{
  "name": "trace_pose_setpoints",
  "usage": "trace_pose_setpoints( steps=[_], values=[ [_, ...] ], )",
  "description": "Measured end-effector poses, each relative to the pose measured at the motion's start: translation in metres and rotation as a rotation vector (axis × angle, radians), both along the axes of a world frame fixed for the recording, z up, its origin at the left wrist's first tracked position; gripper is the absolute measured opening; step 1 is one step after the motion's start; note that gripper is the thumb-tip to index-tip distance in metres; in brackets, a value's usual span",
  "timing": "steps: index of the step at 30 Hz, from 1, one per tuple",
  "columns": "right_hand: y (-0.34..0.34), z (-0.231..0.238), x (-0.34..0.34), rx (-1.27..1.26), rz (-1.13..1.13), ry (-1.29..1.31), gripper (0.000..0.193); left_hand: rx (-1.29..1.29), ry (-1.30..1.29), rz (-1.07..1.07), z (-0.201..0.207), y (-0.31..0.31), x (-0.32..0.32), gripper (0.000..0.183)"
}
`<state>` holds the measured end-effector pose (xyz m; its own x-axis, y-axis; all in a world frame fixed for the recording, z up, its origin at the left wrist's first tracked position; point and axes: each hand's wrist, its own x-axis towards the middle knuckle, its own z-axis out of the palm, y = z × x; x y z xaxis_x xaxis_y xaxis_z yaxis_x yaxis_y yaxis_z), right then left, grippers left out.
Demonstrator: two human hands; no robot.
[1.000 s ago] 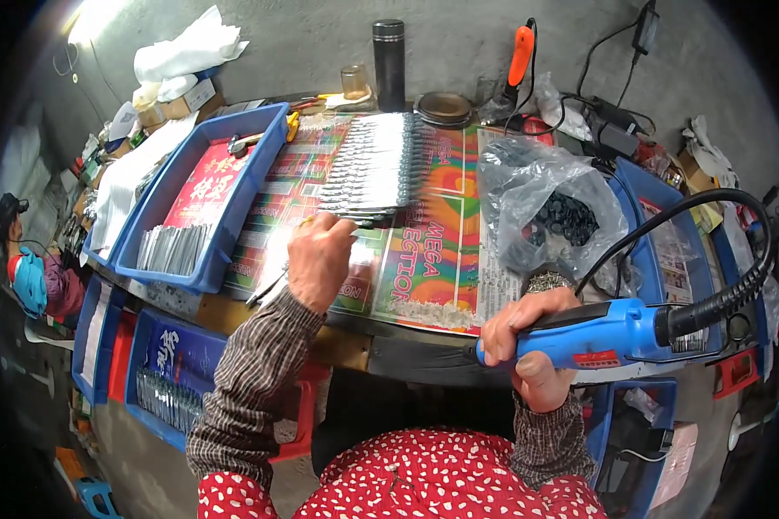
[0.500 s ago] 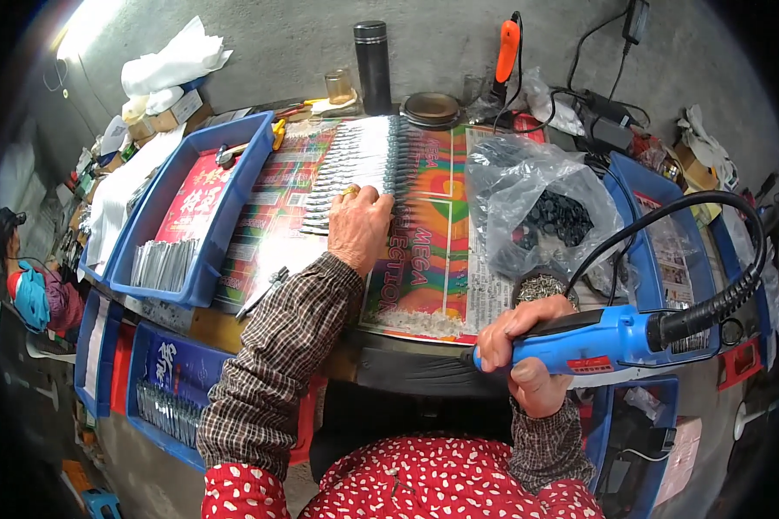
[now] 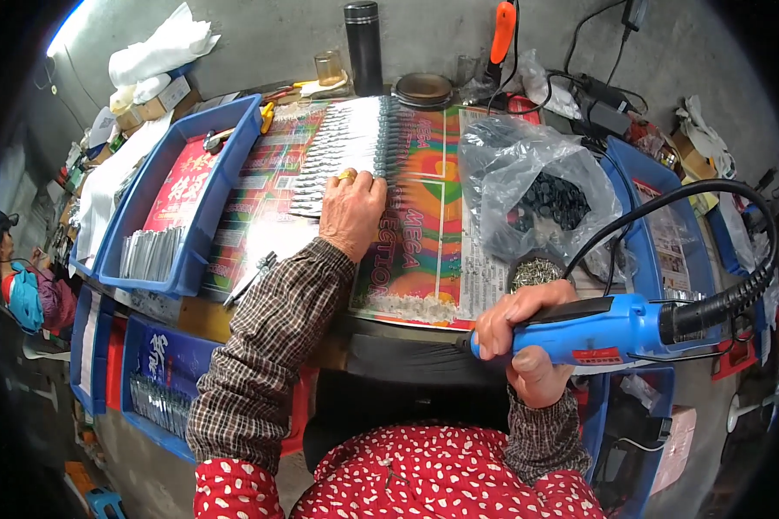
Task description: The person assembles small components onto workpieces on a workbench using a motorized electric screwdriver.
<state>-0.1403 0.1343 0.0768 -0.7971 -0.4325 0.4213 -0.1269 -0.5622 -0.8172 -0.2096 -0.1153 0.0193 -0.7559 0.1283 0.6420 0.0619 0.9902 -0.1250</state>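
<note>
A long row of slim silver pieces with dark ends (image 3: pixel 355 138) lies side by side on the colourful printed sheet (image 3: pixel 424 251). My left hand (image 3: pixel 351 210) rests on the near end of this row, fingers curled downward; what is under the fingertips is hidden. One similar slim piece (image 3: pixel 251 281) lies apart beside my left forearm. Held level above the table's front edge, a blue corded electric screwdriver (image 3: pixel 619 330) is gripped in my right hand (image 3: pixel 528 309), its tip toward the left. Just beyond that hand stands a bowl of small screws (image 3: pixel 537 272).
An open clear plastic bag (image 3: pixel 493 164) holds dark parts (image 3: pixel 552 208). At left, a blue bin (image 3: pixel 195 268) contains silver strips (image 3: pixel 150 253); another blue bin (image 3: pixel 169 441) sits lower. A black flask (image 3: pixel 363 52) and an orange-handled tool (image 3: pixel 503 35) stand at the back. A person (image 3: pixel 13 277) is far left.
The view has shifted slightly, so the table appears a little higher and further left. My left hand stays on the row's near end, and my right hand keeps holding the electric screwdriver.
</note>
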Motion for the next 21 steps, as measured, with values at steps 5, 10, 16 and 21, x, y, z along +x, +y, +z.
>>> trace_pose_setpoints(
  steps=[5,10,16,21],
  values=[
    [0.000,0.001,-0.004,0.006,-0.007,0.060,0.043,-0.069,0.053,0.013,-0.002,-0.003,0.000,0.014],
    [0.001,-0.001,-0.004,-0.048,-0.054,0.072,0.039,-0.065,0.192,0.018,-0.003,-0.009,-0.001,0.009],
    [-0.001,-0.004,-0.012,-0.027,-0.190,0.089,0.040,0.231,0.247,-0.124,0.010,-0.005,0.004,0.013],
    [-0.013,-0.007,-0.023,-0.013,-0.344,0.080,0.045,0.534,0.266,-0.237,0.027,0.005,0.022,0.016]
  ],
)
